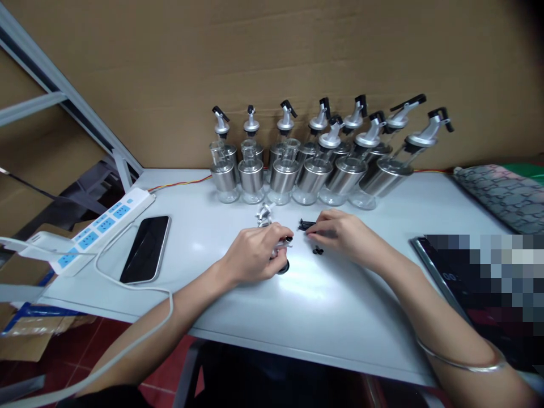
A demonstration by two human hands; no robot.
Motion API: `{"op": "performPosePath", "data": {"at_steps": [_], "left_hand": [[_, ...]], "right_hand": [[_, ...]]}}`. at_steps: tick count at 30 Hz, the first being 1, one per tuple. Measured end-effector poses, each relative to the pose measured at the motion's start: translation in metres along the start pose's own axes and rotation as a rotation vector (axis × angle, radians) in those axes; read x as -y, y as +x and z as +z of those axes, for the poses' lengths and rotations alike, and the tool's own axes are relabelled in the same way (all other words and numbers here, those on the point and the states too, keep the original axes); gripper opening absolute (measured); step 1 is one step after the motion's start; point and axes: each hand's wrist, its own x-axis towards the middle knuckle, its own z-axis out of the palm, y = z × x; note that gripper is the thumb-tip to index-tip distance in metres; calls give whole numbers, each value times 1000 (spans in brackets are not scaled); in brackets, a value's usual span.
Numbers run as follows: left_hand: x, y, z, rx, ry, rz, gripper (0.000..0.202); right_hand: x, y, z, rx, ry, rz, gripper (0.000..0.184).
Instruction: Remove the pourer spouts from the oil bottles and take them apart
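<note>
A small silver spout (280, 247) is held in the left hand (254, 254) near the middle of the white table (323, 306). The spout is shiny metal with a dark round end at the bottom, and its thin tip sticks out to the right past the fingers. The left hand is curled around it, with the fingers pressed onto it from above.

A little black piece (305, 226) is pinched at the fingertips of the right hand (342, 232), just to the right of the spout. It is flat, dark and very small. Another tiny black bit (318, 250) is seen lying on the table just below that hand. A second silver spout (264, 214) lies on the table just behind the left hand.

At the back, a row of glass bottles (314, 164) with silver sleeves is lined up against the brown cardboard wall. A black phone (147, 248) and a white power strip (100, 226) are seen on the left.
</note>
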Motion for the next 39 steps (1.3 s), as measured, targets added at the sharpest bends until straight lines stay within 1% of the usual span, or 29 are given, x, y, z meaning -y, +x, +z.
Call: {"op": "performPosePath", "data": {"at_steps": [5, 10, 14, 16, 21, 29, 35, 39], "left_hand": [[0, 0, -1, -3, -3, 5, 19], [0, 1, -2, 6, -8, 3, 19], [1, 0, -1, 3, -5, 2, 19], [1, 0, -1, 8, -3, -1, 18], [2, 0, -2, 15, 1, -2, 17], [2, 0, -2, 16, -9, -12, 19], [2, 1, -3, 27, -19, -17, 20], [2, 1, -2, 28, -16, -6, 20]], "right_hand": [[0, -1, 0, -46, -6, 32, 23], [1, -2, -3, 32, -8, 71, 24], [-1, -3, -8, 57, -45, 106, 25], [-4, -3, -8, 41, -59, 98, 24], [-10, -2, -1, -13, -88, 4, 23], [-11, -1, 6, -37, -53, 34, 25], [-11, 0, 7, -57, -69, 26, 31], [-12, 0, 7, -77, -101, 32, 32]]}}
